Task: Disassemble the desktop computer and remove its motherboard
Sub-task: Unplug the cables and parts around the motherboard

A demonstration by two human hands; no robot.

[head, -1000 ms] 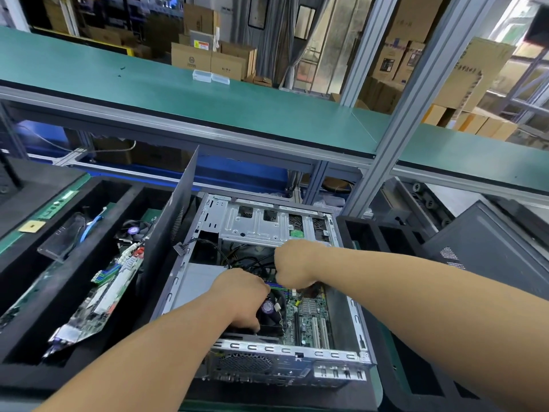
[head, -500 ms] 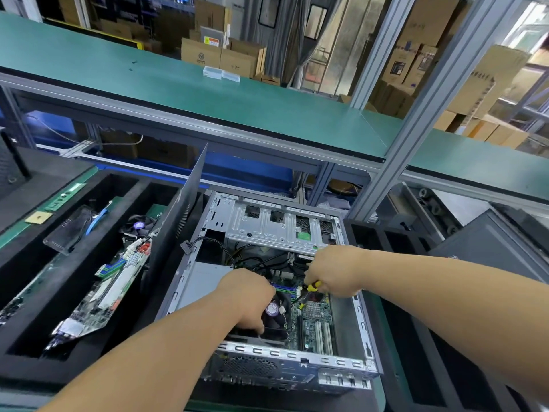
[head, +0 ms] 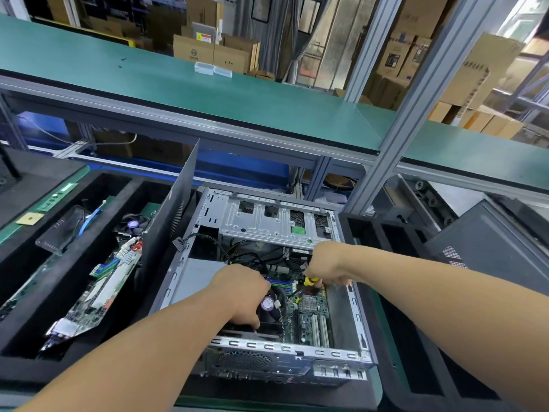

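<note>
An open desktop case lies on its side in front of me, with a silver drive cage at its far end. Inside it the green motherboard shows white slots and a black CPU fan with a purple hub. My left hand reaches down over the fan, its fingers curled onto the cooler's near edge. My right hand grips a yellow-and-black tool above the board's far right part. Black cables loop behind both hands.
A black foam tray on the left holds another removed board and a fan. A dark side panel stands upright between tray and case. Another dark case sits at right. A green shelf and aluminium posts rise behind.
My right hand has moved from the case's middle toward its right side, and the yellow tool in it has come into sight. My left hand stays on the fan.
</note>
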